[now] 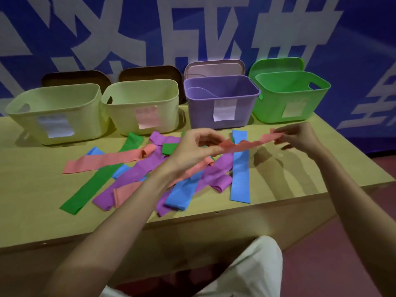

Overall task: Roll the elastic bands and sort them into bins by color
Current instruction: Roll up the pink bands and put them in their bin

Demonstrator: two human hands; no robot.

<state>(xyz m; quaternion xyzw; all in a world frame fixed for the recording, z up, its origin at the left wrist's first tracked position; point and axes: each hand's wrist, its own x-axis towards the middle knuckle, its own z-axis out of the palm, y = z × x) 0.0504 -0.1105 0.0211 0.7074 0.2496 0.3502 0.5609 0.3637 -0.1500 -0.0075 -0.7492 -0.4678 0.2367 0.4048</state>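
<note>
Both hands hold one salmon band (246,144) stretched above the table: the left hand (192,151) pinches its near end between thumb and fingers, the right hand (300,136) pinches the far end out toward 2 o'clock. It looks thin, light and limp, wavy along its edge, so it should roll best from one end, gripped at the corners with slight tension. Below, the pile of bands (150,172) lies crossed in green, purple, blue and salmon, likely to snag on each other. At 12 o'clock stand the purple bin (220,116) and, at 1 o'clock, the green bin (291,97); two cream bins (64,112) sit at 10 and 11. The table's near edge (192,219) runs just below the pile, with bare top at 3 o'clock.
</note>
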